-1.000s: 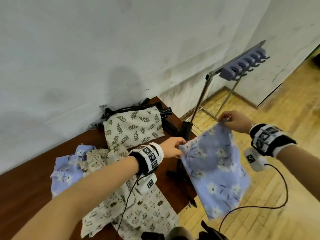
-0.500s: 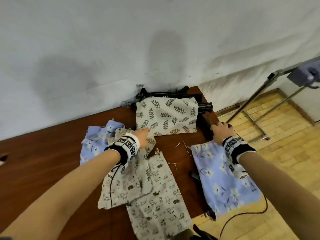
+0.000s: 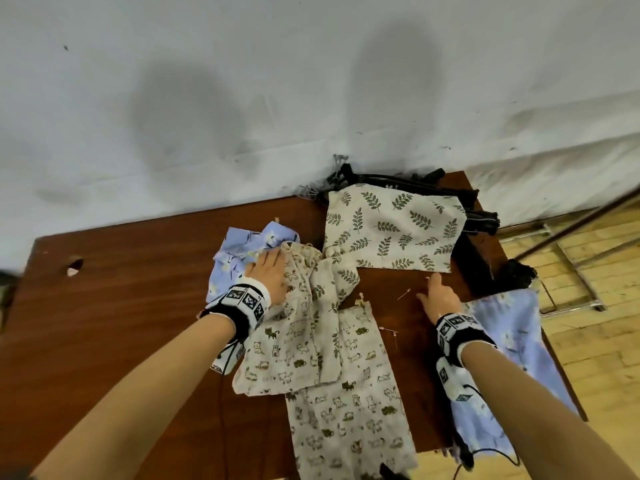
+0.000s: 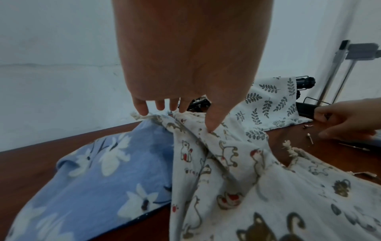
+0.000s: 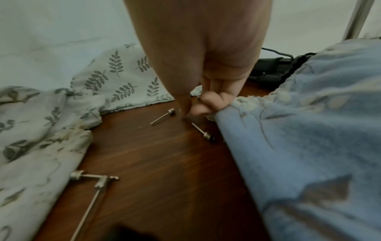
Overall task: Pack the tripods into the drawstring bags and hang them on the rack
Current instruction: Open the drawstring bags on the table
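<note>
Centrally, the left hand (image 3: 269, 271) lies with its fingers (image 4: 142, 106) nearly straight and slightly spread, tips touching the gathered top of a cream cotton drawstring bag printed with small cats (image 3: 294, 344), thumb pressing a fold of it. Beneath that bag's left edge lies a crumpled blue drawstring bag with white flowers (image 3: 239, 254). The right hand (image 3: 439, 297) has its fingers (image 5: 208, 104) curled, tips down on the dark reddish-brown wooden table (image 3: 114, 306); whether they pinch anything cannot be told. Small silver metal pins (image 5: 163, 118) lie on the wood just beside them. A second blue floral drawstring bag (image 3: 512, 341) lies against that hand and overhangs the table's right edge. Farther back, a cream drawstring bag printed with green leaf sprigs (image 3: 391, 230) partly covers folded black tripods (image 3: 479, 220) by the white wall (image 3: 311, 81). A metal rack frame (image 3: 568, 233) stands on the pale wood floor (image 3: 595, 358) at right.
</note>
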### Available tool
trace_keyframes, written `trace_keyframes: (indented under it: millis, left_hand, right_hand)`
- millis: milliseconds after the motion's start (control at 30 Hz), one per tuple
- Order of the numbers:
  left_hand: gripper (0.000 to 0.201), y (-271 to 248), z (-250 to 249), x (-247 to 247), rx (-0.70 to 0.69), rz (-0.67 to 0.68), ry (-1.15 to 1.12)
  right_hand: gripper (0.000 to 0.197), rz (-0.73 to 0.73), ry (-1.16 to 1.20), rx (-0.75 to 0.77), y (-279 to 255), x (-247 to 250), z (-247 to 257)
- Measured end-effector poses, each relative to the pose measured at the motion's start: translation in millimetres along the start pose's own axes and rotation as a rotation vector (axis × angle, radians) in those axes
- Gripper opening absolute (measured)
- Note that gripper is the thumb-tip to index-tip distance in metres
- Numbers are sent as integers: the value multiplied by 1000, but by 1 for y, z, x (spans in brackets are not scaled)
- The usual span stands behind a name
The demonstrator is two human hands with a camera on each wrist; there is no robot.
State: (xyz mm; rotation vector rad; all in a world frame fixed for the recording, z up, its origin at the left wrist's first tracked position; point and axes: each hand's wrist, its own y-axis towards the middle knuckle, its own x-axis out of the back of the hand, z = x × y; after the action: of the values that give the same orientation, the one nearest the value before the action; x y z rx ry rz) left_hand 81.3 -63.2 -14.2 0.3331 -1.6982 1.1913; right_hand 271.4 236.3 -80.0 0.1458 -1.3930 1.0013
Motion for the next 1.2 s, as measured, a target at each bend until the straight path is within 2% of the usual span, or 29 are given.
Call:
trace_keyframes:
  millis: [133, 333, 433, 600, 700, 800, 933, 1067, 1200]
  left_hand:
    - [69, 12, 3, 0, 18, 10, -74]
    - [62, 27, 2, 5, 39, -37, -75]
    - [62, 29, 1, 7, 42, -27, -80]
    - [62, 33, 2, 7, 29, -25, -116]
    - [62, 33, 5, 9, 33, -17, -177]
    - [59, 35, 11, 10, 55, 15, -242]
    - [52, 31, 7, 21, 61, 25, -379]
    - [42, 19, -6, 39, -97, 12, -554]
    - [30, -11, -29, 67, -361, 28, -662]
  right_hand:
    - [31, 20, 9, 7, 4, -4, -3]
    - [33, -123, 314, -162, 7, -3, -7]
    - [36, -107, 216, -126, 18, 0, -10]
    - [22, -67, 72, -9, 27, 5, -10]
    - [16, -44, -47, -8, 26, 3, -8]
    - [20, -4, -127, 21, 22, 4, -1]
    - [24, 46, -47, 57, 16, 18, 28]
    - [20, 3, 215, 216, -8, 48, 85]
    - [9, -41, 521, 523, -59, 84, 144]
